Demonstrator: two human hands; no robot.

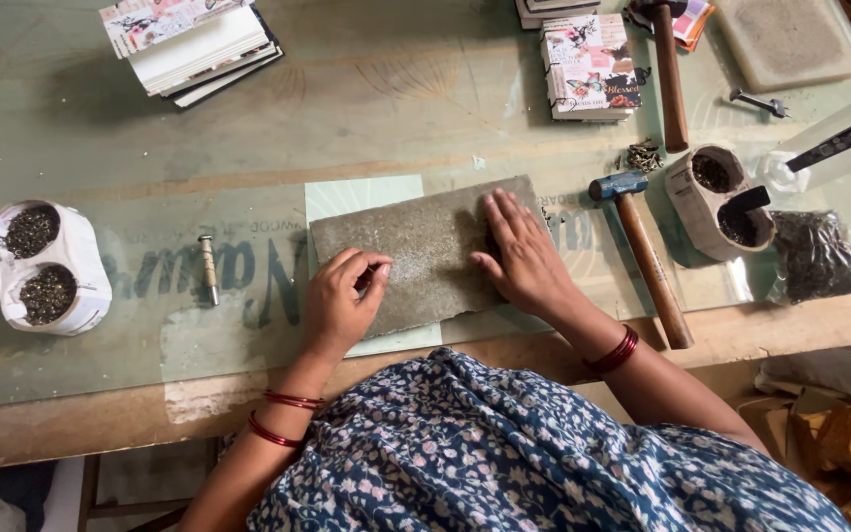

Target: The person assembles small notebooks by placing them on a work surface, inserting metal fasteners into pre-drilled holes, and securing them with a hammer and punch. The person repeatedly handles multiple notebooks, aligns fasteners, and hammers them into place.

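Under both hands (529, 258), grey board (425, 251)

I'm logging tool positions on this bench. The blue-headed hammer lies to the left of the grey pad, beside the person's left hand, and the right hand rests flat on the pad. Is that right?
Not quite. The head view shows the blue-headed hammer lying to the right of the grey pad, nearer the right hand. The right hand does rest flat on the pad.
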